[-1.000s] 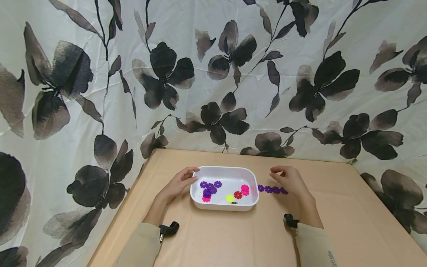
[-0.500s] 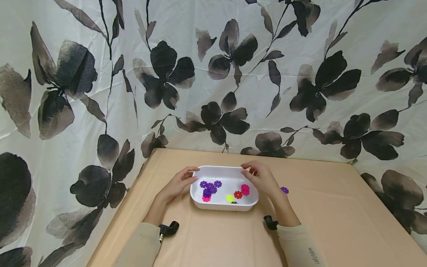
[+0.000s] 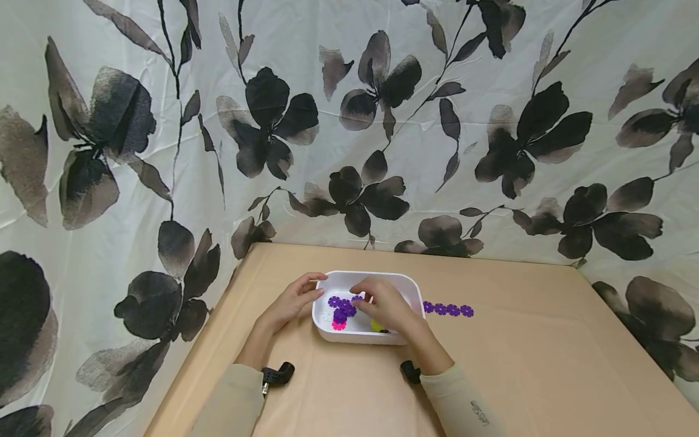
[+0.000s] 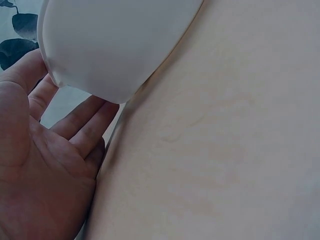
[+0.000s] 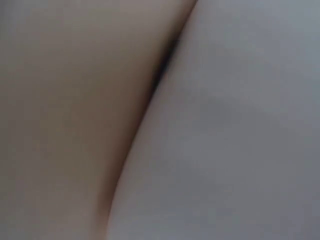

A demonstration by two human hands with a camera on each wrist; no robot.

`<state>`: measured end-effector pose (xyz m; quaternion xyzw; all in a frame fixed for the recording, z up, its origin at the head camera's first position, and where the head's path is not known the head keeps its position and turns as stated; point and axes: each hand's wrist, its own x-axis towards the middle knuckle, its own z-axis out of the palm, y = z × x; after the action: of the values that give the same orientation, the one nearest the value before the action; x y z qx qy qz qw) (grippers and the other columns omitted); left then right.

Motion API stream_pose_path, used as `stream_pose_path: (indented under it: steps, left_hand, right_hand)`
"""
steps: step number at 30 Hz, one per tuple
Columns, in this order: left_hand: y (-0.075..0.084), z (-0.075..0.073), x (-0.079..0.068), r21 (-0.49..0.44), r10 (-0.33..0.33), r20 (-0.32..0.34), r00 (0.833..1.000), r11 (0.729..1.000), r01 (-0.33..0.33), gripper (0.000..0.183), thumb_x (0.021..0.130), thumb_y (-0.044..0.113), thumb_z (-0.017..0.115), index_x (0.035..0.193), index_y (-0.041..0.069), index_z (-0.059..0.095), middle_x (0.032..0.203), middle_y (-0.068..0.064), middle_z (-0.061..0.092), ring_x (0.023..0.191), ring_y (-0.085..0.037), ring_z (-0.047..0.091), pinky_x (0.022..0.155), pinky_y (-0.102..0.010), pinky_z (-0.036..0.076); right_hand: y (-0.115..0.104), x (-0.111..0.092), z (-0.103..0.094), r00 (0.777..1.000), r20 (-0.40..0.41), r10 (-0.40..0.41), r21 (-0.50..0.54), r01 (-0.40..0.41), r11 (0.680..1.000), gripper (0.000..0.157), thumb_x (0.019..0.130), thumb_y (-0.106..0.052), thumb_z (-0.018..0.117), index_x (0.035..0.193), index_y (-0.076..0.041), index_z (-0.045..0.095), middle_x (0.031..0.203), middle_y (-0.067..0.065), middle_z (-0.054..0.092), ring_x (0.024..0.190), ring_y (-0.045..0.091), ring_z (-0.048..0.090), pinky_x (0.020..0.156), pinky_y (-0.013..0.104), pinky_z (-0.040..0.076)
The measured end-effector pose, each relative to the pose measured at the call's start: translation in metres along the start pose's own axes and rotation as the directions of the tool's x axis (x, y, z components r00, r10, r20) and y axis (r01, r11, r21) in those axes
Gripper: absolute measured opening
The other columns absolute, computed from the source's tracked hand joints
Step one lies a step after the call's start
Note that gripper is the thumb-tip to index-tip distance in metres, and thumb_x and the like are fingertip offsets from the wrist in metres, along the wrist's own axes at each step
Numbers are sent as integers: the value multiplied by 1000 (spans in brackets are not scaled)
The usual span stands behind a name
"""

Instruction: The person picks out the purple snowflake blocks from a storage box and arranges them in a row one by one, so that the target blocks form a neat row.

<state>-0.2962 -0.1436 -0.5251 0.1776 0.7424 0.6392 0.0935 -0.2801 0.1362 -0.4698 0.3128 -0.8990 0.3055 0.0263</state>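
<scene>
A white plastic tray (image 3: 360, 338) holds purple flower-shaped discs (image 3: 344, 308), a pink one (image 3: 339, 326) beneath them and a yellow one (image 3: 377, 326). My left hand (image 3: 292, 300) holds the tray's left end; in the left wrist view its fingertips lie against the tray wall (image 4: 115, 50). My right hand (image 3: 388, 303) reaches over the tray, thumb and index finger bent and apart, just above a purple disc. No held thing shows between them. This hand hides the tray's right part. A row of joined purple discs (image 3: 449, 310) lies on the table right of the tray.
The tan tabletop (image 3: 349, 388) extends in front and to the right. A white cloth with dark flowers (image 3: 349, 121) hangs behind and at the left. The right wrist view is blurred, showing only pale surfaces.
My right hand has moved left from above the row of purple discs, across the tray's right side, to the discs inside. My left hand stays at the tray's left end.
</scene>
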Motion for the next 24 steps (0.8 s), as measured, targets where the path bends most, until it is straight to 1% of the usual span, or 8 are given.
stream_pose_path:
  steps: [2,5,9,11,13,16,19,24]
  left_hand:
    - [0,0,0,-3,1,5,1000,1000,-1,41,105,24,63,145,16,55,153,-15,54,143,-35,50,120,-53,39]
    - [1,0,-1,-3,1,9,1000,1000,-1,41,105,24,63,145,16,54,153,-15,54,143,-35,51,119,-51,40]
    - [2,-1,-1,3,3,11,1000,1000,-3,41,105,24,63,144,16,55,152,-15,55,142,-34,52,117,-48,42]
    - [2,-1,-1,5,5,11,1000,1000,-5,41,106,24,63,144,16,55,152,-15,55,142,-34,52,117,-47,42]
    - [2,-2,-1,3,7,12,1000,1000,-7,41,106,23,63,144,15,55,152,-16,55,142,-34,52,117,-46,42]
    - [2,-3,-2,4,7,12,1000,1000,-7,41,105,23,63,144,15,55,152,-16,56,141,-34,52,117,-46,42]
    - [2,-3,-3,4,4,10,1000,1000,-4,41,105,24,64,144,16,55,152,-16,56,141,-34,52,117,-48,42]
    - [0,-3,-4,-3,0,13,1000,1000,0,41,105,24,64,144,15,55,153,-15,55,143,-35,51,119,-52,40]
  right_hand:
    - [-2,3,6,999,23,-26,-11,26,1000,28,95,-17,77,120,-5,76,109,10,76,85,17,64,74,26,52]
    - [-5,5,12,997,51,-50,-5,51,999,29,93,-15,79,119,-4,76,108,11,75,90,23,67,78,31,55]
    - [-7,7,16,994,104,-43,-1,43,999,27,94,-11,78,119,-2,76,112,13,75,102,29,70,93,42,57]
    - [-7,7,18,989,144,-29,-29,34,999,28,94,-10,76,121,-3,75,116,12,75,109,27,70,101,43,55]
    - [-7,7,20,983,178,-31,-61,43,997,28,95,-8,74,123,-3,75,118,12,75,114,26,69,106,44,53]
    - [-7,7,22,977,206,-45,-97,66,993,26,96,-6,71,121,-5,76,119,10,75,116,25,69,106,44,53]
    - [-7,6,24,978,199,-57,-135,85,987,24,95,-5,73,118,-7,79,115,8,75,113,25,70,103,43,54]
    - [-6,5,26,983,180,-32,-208,70,976,22,92,-8,77,114,-12,81,111,4,75,108,21,70,99,40,56]
